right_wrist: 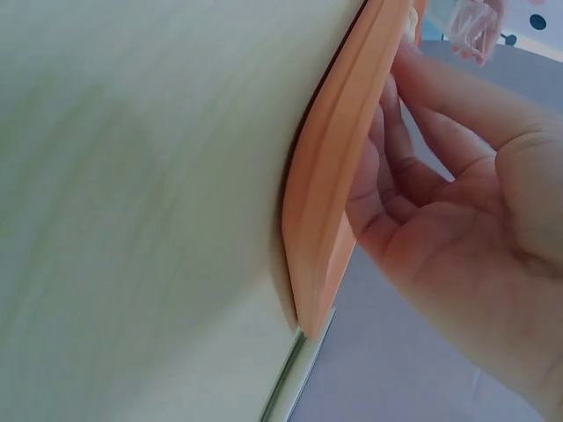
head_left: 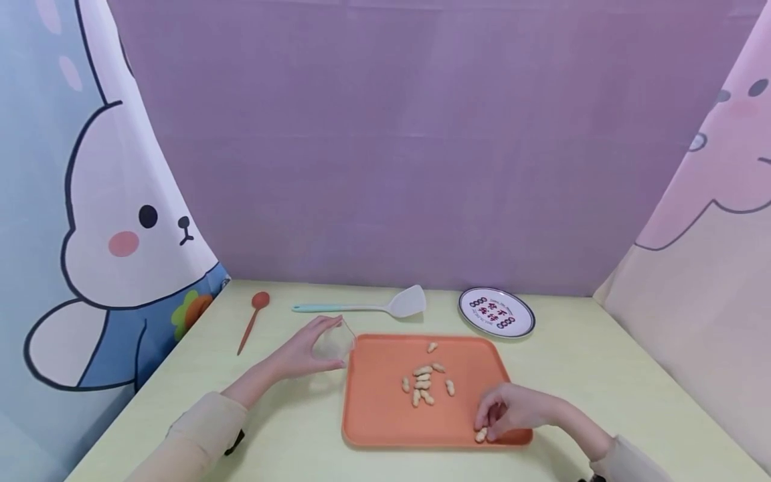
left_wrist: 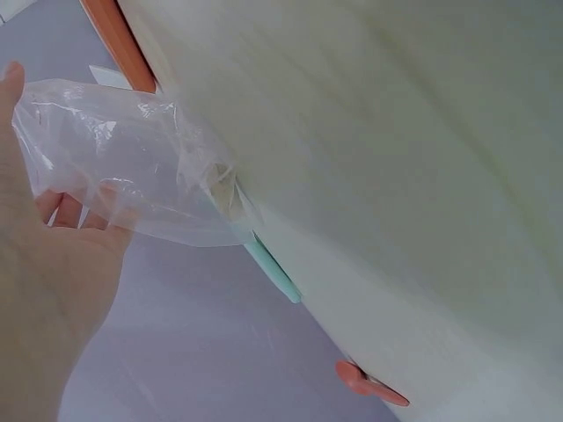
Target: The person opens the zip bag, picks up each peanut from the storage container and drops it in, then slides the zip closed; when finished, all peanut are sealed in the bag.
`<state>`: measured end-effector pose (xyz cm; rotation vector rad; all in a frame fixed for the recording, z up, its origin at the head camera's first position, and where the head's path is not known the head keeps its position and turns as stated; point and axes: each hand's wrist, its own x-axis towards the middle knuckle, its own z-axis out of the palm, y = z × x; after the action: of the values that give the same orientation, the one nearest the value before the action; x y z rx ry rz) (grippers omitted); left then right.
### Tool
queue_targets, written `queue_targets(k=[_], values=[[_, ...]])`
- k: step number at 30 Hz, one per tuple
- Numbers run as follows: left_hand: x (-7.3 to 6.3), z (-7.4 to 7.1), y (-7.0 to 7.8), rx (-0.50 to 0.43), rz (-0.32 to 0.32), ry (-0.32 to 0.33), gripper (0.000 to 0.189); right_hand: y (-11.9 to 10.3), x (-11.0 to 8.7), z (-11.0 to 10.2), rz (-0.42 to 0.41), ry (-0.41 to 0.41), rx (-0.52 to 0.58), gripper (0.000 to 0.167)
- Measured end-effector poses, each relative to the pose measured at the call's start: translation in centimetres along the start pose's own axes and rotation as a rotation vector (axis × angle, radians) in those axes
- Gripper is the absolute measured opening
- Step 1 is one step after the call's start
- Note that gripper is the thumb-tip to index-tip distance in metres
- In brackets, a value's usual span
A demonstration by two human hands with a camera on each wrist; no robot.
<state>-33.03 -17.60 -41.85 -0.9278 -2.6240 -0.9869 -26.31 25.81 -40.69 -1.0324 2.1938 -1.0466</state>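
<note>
Lying on the tabletop (head_left: 289,428) to my left is a spoon (head_left: 260,300), its bowl pointing away from me and its handle towards me. Next comes my left hand (head_left: 304,348), thumb and fingers set wide apart in a curve, with a clear bag (head_left: 334,343) in their hold. The bag hangs between them by the far left corner of the tray (head_left: 373,422); whether the two touch I cannot tell. From the left wrist a pale tan patch shows at the bag's far end, too blurred for me to name. Beyond that hand the spatula (head_left: 407,303) lies crosswise, blue-green handle to the left, white blade to the right. The tray is orange and lies in front of me, with a loose group of peanuts (head_left: 423,371) around its middle and one off by itself near the far edge. The plate (head_left: 497,313) rests past the tray's far right corner. Last, my right hand (head_left: 515,405) is at the tray's near right corner, thumb and fingers nearly together, one peanut (head_left: 480,435) pinched at the tips.
</note>
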Motion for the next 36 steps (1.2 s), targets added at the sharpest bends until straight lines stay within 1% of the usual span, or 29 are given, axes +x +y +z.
queue_targets(k=[4, 10, 13, 16, 24, 28, 33, 36], values=[[0.1, 0.0, 0.0, 0.009, -0.003, 0.002, 0.086, 0.0, 0.1, 0.1, -0.008, 0.014, -0.053, 0.013], [0.0, 0.1, 0.0, 0.011, 0.003, 0.007, 0.085, 0.0, 0.5, 0.3, 0.006, 0.114, -0.093, 0.012], [0.0, 0.1, 0.1, 0.013, 0.001, 0.002, 0.085, 0.0, 0.7, 0.4, 0.008, 0.143, -0.102, 0.013], [-0.1, 0.1, 0.2, 0.007, -0.007, -0.003, 0.086, -0.1, 0.8, 0.4, 0.015, 0.15, -0.095, 0.015], [-0.1, 0.0, 0.3, 0.012, -0.02, -0.001, 0.086, -0.2, 0.8, 0.4, 0.054, 0.183, -0.123, 0.014], [-0.1, 0.0, 0.3, 0.008, -0.02, -0.005, 0.086, -0.2, 1.0, 0.3, 0.039, 0.182, -0.132, 0.013], [-0.1, 0.0, 0.4, 0.005, -0.014, -0.002, 0.086, -0.7, 1.5, -0.1, 0.045, 0.201, -0.143, 0.011], [-0.1, 0.0, 0.4, 0.011, -0.004, 0.002, 0.085, -1.3, 2.1, -0.3, 0.059, 0.217, -0.124, 0.012]])
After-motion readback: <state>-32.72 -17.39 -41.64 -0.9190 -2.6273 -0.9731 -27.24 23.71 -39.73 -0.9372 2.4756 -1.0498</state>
